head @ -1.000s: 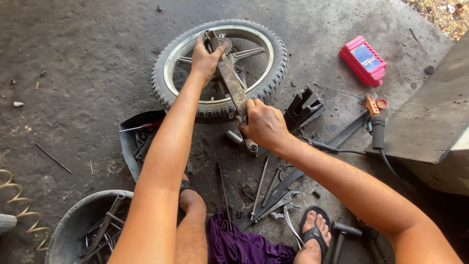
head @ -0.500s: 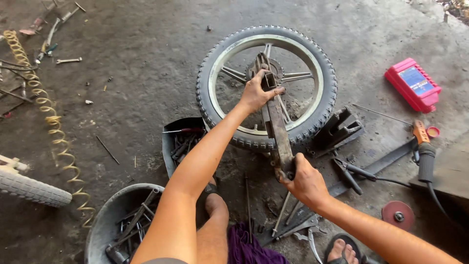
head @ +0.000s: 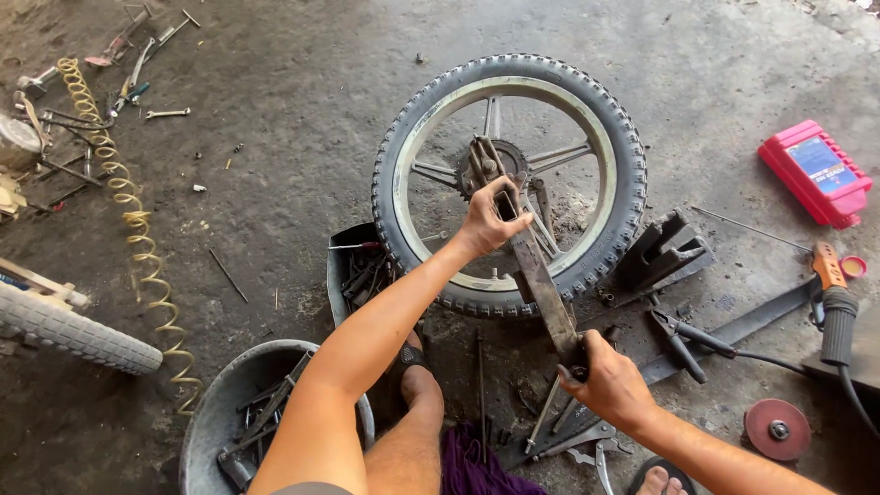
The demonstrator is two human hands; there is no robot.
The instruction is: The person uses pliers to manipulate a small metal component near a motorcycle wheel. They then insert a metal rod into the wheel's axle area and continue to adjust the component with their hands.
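I see the wheel (head: 510, 183) lying flat on the concrete floor (head: 293, 110), tyre on; I judge it heavy and stiff, best held by the rim. Across it runs a long flat metal bar (head: 541, 280), rigid, maybe greasy. My left hand (head: 488, 220) is wrapped around its upper part near the hub; my right hand (head: 612, 385) is clenched on its lower end. The bar's tip at the sprocket is hard to make out.

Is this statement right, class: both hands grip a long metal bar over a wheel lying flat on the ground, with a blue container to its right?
One detail is wrong. The head view shows the container is pink-red, not blue. The left hand and right hand do grip the bar over the flat-lying wheel.
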